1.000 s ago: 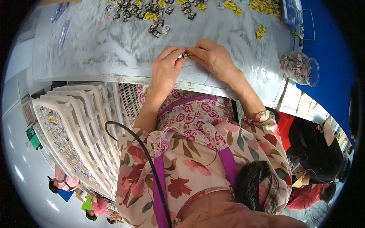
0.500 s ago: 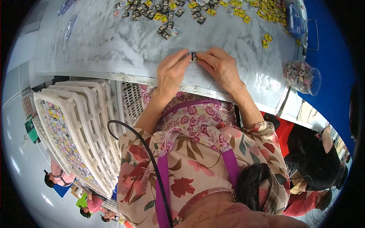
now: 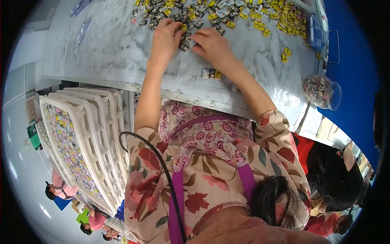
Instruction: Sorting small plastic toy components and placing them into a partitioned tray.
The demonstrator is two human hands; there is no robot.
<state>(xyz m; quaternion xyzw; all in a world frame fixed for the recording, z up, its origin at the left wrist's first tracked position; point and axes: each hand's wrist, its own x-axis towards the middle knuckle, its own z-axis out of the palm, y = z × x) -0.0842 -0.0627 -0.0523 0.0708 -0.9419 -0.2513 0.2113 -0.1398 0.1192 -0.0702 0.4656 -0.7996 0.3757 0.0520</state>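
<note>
My left hand (image 3: 164, 40) reaches to the near edge of a pile of small flat pieces (image 3: 221, 10), black, yellow and whitish. Its fingers are bent, with thumb and fingertips close around a small black-and-yellow piece (image 3: 183, 27). Opposite it, my right hand (image 3: 213, 45) pinches a small pale piece (image 3: 191, 42) between thumb and fingertips. Another black piece (image 3: 184, 47) lies just below the fingertips. Nearer me, a short side-by-side row of three pieces (image 3: 211, 73), whitish, dark and yellow, sits on the worn grey table (image 3: 134, 57).
A clear plastic jar (image 3: 323, 91) of small pieces lies at the table's right edge. Behind it stands a blue container (image 3: 316, 32). White crates (image 3: 81, 142) filled with pieces stand at left. Clear plastic items (image 3: 83, 30) lie far left. Other people (image 3: 61, 187) are nearby.
Both hands have left the spot near the table's front edge and moved away from me to the pile. The short row they were touching now lies uncovered.
</note>
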